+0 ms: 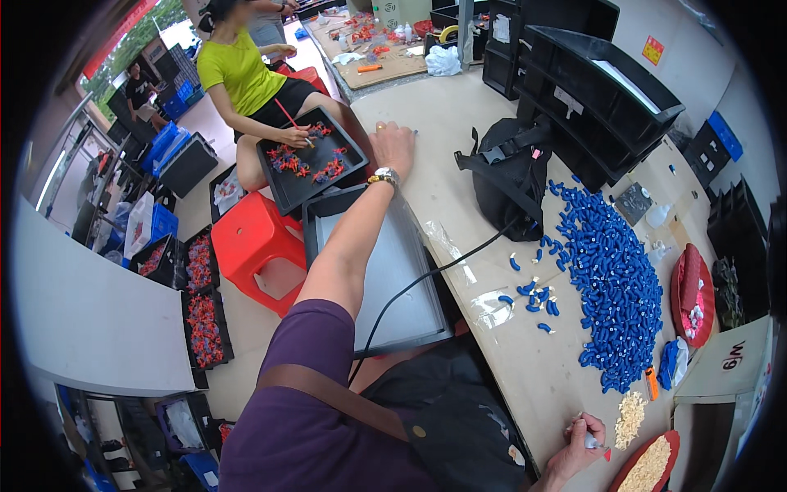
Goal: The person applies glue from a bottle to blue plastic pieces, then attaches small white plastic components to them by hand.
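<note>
My left hand (393, 146), with a watch (383, 176) at its wrist, reaches far out to the edge of the pale worktable (443, 172). Its fingers are curled; a small tip shows beside them, too little to name. At the near right my right hand (580, 443) grips a small white squeeze bottle (591, 441) with a red tip. Close to it lie a heap of cream-coloured bits (630, 420) and a red basket (674, 447) full of similar bits. Beyond is a large pile of small curved blue pieces (615, 287), with several pale-ended ones (537, 297) apart on its left.
A black bag (508, 176) and black stacked trays (574, 107) stand on the table; a cable (426, 275) runs from the bag. An orange cutter (651, 383) lies by the pile. Left are a red stool (254, 242) and a seated co-worker (246, 78) holding a black tray (283, 193).
</note>
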Demonstrator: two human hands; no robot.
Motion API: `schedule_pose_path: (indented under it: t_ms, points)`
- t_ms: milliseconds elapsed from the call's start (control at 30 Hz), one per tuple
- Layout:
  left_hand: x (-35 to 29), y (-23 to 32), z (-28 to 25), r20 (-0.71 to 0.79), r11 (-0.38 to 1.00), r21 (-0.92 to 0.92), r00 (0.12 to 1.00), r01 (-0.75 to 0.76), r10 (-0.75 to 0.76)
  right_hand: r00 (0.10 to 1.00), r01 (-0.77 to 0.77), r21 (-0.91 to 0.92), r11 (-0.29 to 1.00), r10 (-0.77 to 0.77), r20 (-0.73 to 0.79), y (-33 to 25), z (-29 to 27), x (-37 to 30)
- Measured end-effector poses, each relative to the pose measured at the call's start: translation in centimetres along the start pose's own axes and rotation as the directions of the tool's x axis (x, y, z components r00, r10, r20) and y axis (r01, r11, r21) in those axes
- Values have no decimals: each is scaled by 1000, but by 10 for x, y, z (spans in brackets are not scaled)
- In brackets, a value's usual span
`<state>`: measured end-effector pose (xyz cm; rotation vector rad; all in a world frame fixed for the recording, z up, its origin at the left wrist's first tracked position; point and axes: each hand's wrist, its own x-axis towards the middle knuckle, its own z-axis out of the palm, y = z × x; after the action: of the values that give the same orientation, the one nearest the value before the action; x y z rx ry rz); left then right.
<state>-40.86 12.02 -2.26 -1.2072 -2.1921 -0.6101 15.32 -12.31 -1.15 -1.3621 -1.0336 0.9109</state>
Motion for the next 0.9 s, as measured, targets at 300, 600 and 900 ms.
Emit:
schedule_pose_path:
  t_ms: [300,600,900]
  points:
    - [-7,-4,-1,-13,1000,-14,1000,-25,25,999,30,-18,999,-30,38,3,5,0]
    - [-7,4,16,79,999,4,996,45,-45,999,21,-93,995,-16,52,4,-3,-5]
    - [-4,-4,9,76,996,-72,996,60,-55,999,49,-29,998,-49,-7,8,5,-2]
